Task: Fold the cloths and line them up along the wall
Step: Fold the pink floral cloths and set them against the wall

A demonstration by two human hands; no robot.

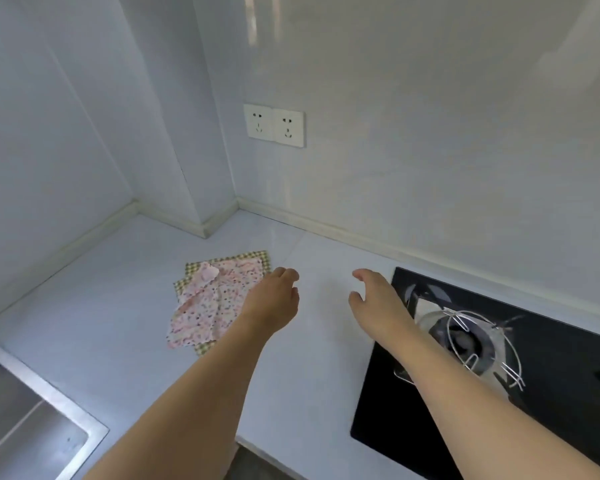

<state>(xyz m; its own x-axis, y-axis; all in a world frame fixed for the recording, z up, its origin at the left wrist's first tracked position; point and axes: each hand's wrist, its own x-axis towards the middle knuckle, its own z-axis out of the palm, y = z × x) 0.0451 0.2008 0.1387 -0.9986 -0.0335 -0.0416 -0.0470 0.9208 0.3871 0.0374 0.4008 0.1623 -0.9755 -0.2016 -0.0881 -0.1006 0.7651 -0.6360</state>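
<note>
A pink floral cloth [208, 306] lies crumpled on the white counter, on top of a green checked cloth [257, 256] whose edges show at the back and at the front. My left hand [274, 296] hovers over the right edge of the pile with fingers loosely curled, holding nothing. My right hand [374, 299] is held above the bare counter to the right, fingers relaxed and a little bent, empty. The two hands are apart, with counter between them.
A black gas hob [551, 341] with a metal pan support [478, 344] fills the right side, under my right forearm. A steel sink [25, 410] sits at the lower left. The wall [430, 133] carries a double socket [274, 125]; a raised ledge [326, 226] runs along its foot.
</note>
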